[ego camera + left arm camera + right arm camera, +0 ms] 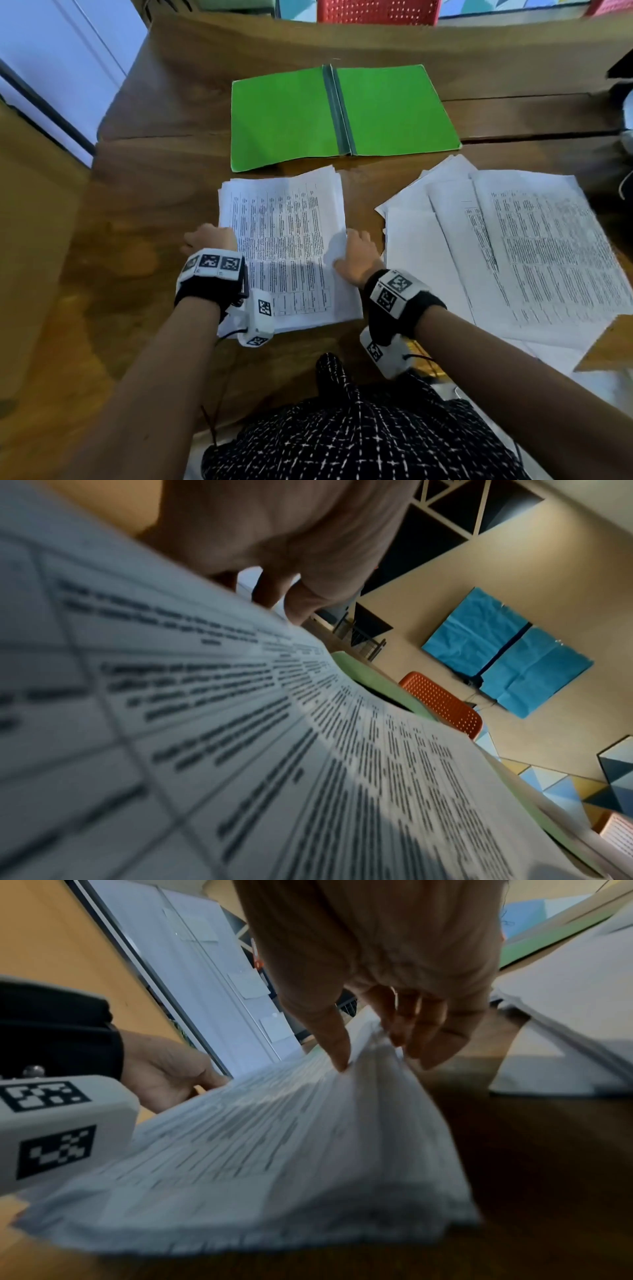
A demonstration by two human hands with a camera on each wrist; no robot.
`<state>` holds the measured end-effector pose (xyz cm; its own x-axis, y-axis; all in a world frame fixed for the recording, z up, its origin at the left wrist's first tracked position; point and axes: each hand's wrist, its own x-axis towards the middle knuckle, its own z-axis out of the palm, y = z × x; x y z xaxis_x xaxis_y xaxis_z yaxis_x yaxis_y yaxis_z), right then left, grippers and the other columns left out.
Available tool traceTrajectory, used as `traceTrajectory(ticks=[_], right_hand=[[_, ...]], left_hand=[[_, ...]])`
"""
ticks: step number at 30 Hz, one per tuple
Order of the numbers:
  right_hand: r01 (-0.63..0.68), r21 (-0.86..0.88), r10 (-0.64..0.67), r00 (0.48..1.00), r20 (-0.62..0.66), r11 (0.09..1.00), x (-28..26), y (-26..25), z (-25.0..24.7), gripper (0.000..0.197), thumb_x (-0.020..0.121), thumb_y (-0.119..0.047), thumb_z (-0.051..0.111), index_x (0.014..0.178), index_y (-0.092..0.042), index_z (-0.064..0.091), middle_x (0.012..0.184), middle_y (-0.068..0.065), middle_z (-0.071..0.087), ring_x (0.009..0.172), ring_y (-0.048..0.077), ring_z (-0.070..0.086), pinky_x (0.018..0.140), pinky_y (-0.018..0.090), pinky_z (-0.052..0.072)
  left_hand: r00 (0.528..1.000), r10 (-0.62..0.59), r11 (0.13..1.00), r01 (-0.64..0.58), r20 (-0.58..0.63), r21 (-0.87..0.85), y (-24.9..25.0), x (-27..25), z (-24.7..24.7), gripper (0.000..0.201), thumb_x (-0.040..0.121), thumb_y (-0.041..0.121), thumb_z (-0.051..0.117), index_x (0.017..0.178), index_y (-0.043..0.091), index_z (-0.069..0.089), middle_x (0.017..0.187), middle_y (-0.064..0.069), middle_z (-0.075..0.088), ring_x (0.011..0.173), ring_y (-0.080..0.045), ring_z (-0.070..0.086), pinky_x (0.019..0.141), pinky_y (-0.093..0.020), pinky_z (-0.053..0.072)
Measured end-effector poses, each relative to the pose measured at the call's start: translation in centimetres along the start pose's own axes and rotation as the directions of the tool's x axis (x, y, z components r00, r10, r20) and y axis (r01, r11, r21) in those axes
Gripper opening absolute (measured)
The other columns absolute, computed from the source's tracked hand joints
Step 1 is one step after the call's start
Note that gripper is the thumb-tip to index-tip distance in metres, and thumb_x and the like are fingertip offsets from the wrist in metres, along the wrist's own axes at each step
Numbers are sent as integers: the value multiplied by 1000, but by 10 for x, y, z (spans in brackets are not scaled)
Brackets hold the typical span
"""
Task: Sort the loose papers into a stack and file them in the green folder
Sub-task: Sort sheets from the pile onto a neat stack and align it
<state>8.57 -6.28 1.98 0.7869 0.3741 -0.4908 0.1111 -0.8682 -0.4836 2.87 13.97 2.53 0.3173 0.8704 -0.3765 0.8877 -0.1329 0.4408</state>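
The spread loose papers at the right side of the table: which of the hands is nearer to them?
Right. The right hand grips the stack's right edge, beside the loose papers; the left hand is at its far left edge.

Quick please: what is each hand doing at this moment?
Left hand: grips the left edge of the stack.
Right hand: pinches the stack's right edge, thumb on top, fingers beneath, lifting it.

Soft, dim indoor light; both wrist views are blurred, perhaps by motion, with wide-angle bending at edges.
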Motion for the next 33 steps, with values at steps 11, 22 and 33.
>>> traceTrajectory(ticks=[11, 22, 33], right_hand=[[1, 89, 7, 996, -87, 996, 4, 32, -47, 52, 92, -29, 50, 140, -14, 34, 145, 16, 30, 134, 35, 28, 111, 45, 29], [-537, 24, 518, 801, -300, 843, 0, 174, -104, 73, 83, -36, 61, 141, -12, 22, 152, 19, 17, 140, 37, 17, 110, 54, 24], [-308, -135, 238, 893, -382, 942, -14, 230, -146, 31, 87, 3, 43, 118, 4, 51, 115, 24, 60, 108, 38, 56, 86, 39, 47]], left_hand=[[989, -34, 999, 31, -144, -26, 19, -31, 27, 77, 82, 8, 62, 145, 8, 18, 150, -16, 22, 142, -33, 17, 117, -56, 7], [829, 480, 865, -502, 287, 1, 112, -122, 113, 32, 90, 17, 49, 113, -3, 59, 123, -24, 56, 113, -37, 55, 92, -35, 46], [923, 286, 904, -349, 255, 246, 110, -190, 186, 67, 78, 19, 72, 131, 2, 34, 136, -18, 40, 124, -32, 43, 99, -38, 41]])
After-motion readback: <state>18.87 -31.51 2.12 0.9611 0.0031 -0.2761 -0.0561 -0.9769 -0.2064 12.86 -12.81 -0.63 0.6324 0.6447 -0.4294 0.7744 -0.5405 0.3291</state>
